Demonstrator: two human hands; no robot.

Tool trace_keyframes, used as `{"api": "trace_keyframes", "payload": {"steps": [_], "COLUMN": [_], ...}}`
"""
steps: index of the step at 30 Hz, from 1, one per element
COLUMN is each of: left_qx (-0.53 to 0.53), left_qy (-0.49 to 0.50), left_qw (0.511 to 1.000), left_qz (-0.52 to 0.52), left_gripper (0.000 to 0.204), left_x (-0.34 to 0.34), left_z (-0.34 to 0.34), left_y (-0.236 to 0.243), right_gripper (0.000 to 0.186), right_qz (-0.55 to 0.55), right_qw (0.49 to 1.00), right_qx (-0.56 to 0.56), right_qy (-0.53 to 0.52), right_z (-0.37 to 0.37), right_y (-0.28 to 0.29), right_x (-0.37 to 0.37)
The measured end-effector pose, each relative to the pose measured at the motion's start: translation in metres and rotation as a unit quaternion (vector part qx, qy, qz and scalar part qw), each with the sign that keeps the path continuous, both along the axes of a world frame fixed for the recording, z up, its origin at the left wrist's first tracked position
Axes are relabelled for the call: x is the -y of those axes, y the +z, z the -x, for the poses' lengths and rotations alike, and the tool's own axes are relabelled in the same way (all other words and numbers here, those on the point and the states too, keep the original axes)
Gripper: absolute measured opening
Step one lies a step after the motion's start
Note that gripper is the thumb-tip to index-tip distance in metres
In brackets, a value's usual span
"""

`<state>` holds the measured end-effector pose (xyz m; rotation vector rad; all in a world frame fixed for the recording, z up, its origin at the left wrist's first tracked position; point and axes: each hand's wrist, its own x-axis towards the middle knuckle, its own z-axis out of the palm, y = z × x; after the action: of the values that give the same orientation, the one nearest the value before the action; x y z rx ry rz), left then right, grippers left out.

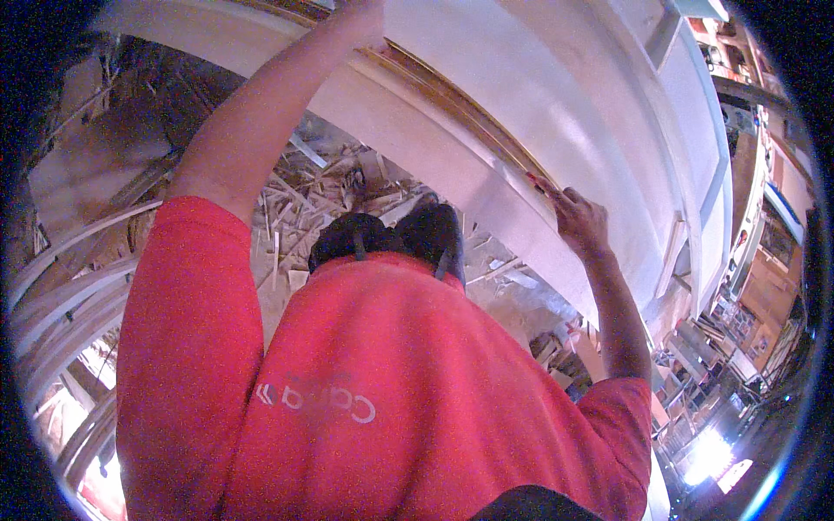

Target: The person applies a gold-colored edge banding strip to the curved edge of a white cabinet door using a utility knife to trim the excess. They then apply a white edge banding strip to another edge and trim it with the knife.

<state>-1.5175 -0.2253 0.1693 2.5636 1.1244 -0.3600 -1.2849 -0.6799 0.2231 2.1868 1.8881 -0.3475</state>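
A long, pale curved panel [556, 78] stretches across the upper part of the view. Along its near side runs a narrow brown wooden strip [452, 100], with a pale ledge [408, 130] beside it. My right hand [580, 221] is closed around a slim red tool [539, 181], whose kind I cannot make out, and its tip lies at the right end of the brown strip. My left arm reaches far forward over the strip. At the top edge, my left hand [363, 16] is mostly cut off and its fingers are hidden.
Wood scraps and offcuts [300, 204] litter the floor below the panel. Curved wooden pieces [74, 304] are at the left. Upright framing [682, 243] stands at the panel's right end, and beyond it are cluttered boards [769, 321] and a bright light [708, 456].
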Motion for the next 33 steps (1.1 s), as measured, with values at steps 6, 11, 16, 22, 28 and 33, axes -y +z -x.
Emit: {"api": "trace_keyframes", "payload": {"steps": [6,11,16,22,28,33], "left_qx": [-0.019,0.089,0.121,0.052,-0.023,-0.097], "left_qy": [0.042,0.084,0.099,0.074,-0.034,-0.084], "left_qw": [0.999,0.992,0.986,0.995,0.995,0.989], "left_qz": [-0.016,0.006,0.057,-0.049,-0.090,-0.073], "left_gripper": [0.103,0.113,0.127,0.130,0.125,0.129], "left_x": [0.013,0.096,0.201,0.228,0.225,0.224], "left_z": [-0.004,-0.025,-0.076,-0.098,-0.102,-0.108], "left_y": [0.014,0.047,0.032,0.005,0.026,0.034], "right_gripper": [0.053,0.057,0.057,0.054,0.051,0.049], "right_qz": [0.016,-0.004,-0.019,-0.038,-0.034,-0.053], "right_qw": [1.000,0.999,0.998,0.997,0.996,0.995], "right_qx": [-0.020,-0.031,-0.034,-0.037,-0.041,-0.037], "right_qy": [-0.015,0.016,0.041,0.059,0.072,0.079], "right_z": [0.008,0.009,0.006,0.001,-0.001,-0.004], "right_y": [0.011,0.012,0.008,0.003,0.000,-0.004], "right_x": [-0.007,-0.010,-0.005,-0.007,-0.007,-0.007]}}
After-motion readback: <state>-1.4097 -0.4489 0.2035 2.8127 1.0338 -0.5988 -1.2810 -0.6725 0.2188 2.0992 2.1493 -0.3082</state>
